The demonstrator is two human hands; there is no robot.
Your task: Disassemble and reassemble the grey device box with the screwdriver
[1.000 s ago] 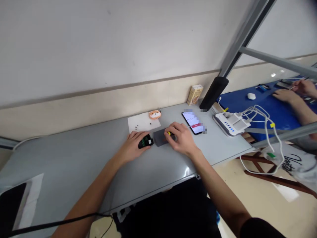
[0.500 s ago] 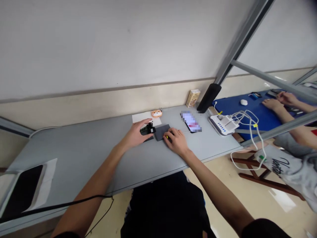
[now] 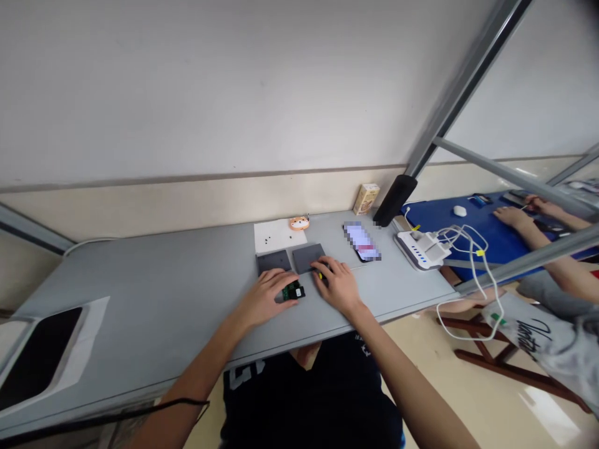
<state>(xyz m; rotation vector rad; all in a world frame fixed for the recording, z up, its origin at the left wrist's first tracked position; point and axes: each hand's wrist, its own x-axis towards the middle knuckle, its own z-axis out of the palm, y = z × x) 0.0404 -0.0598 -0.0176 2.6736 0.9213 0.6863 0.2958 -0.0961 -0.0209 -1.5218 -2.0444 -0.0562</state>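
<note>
My left hand (image 3: 267, 296) is closed around a small green circuit board (image 3: 291, 291) with a black part on its end, low over the grey desk. My right hand (image 3: 337, 285) lies on the desk with curled fingers around a black and yellow screwdriver (image 3: 321, 275); its thin shaft seems to stick out to the right. Just beyond my fingers are two flat dark grey casing halves: a left casing half (image 3: 273, 260) behind my left hand, and a right casing half (image 3: 307, 255) that my right fingertips nearly touch. Several tiny dark screws (image 3: 267, 240) rest on white paper (image 3: 281, 229).
An orange animal-faced case (image 3: 299, 222), a lit phone (image 3: 362, 241), a small carton (image 3: 366, 198) and a power strip (image 3: 423, 249) with white cables stand around. A black tablet-like device (image 3: 44, 355) lies far left. Right of the metal frame, another person's hands work over a blue table (image 3: 435, 215).
My left hand has drawn the circuit board back toward me, off the left casing half, uncovering it and the screws on the paper. My right hand stays by the right casing half.
</note>
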